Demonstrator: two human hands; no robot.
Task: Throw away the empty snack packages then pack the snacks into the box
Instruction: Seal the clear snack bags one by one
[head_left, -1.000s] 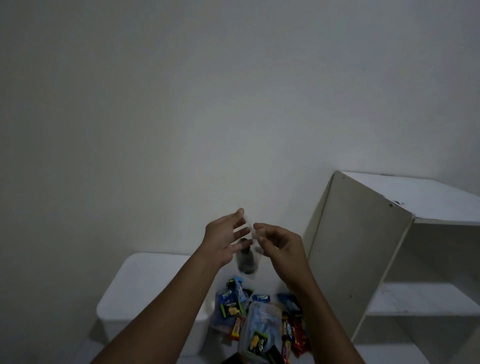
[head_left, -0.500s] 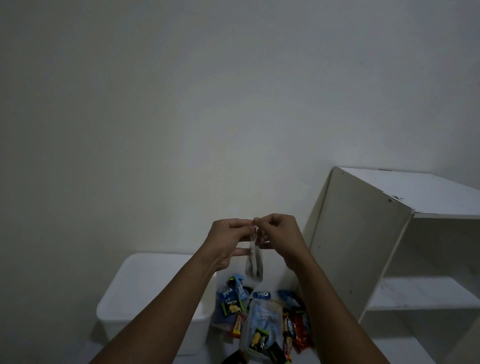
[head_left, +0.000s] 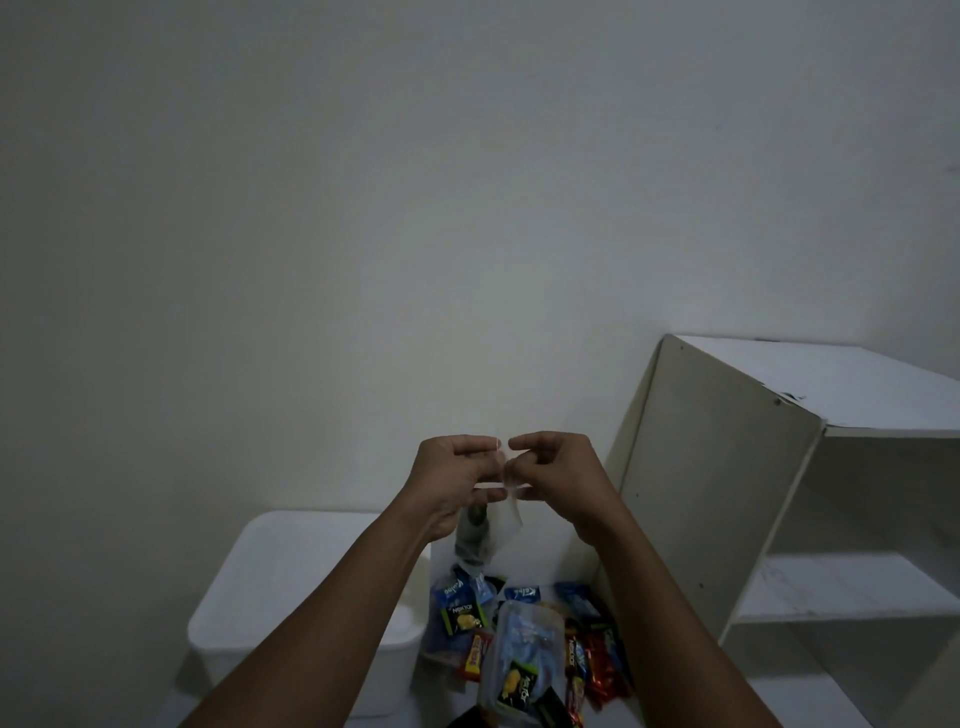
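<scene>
From the head view, both hands are raised in front of a plain pale wall (head_left: 363, 234), close together with their fingertips nearly meeting. The left hand (head_left: 454, 480) and the right hand (head_left: 558, 478) each have curled fingers and pinch the upper edge of a small clear plastic wrapper (head_left: 488, 525). The wrapper hangs down between and below them, with something dark showing in its lower part. What that dark thing is cannot be told in the dim light.

Directly beneath the hands lies a pile of colourful snack packets (head_left: 587, 654) in blue, red, yellow and black. Among them is a clear plastic bag (head_left: 524, 639) with more packets inside it. Just left of the pile stands a white plastic box (head_left: 291, 582) with rounded corners, and the left forearm crosses in front of its right side. To the right of the pile, touching or very near it, stands a white wooden shelf unit (head_left: 717, 493) with its open shelves facing right.
</scene>
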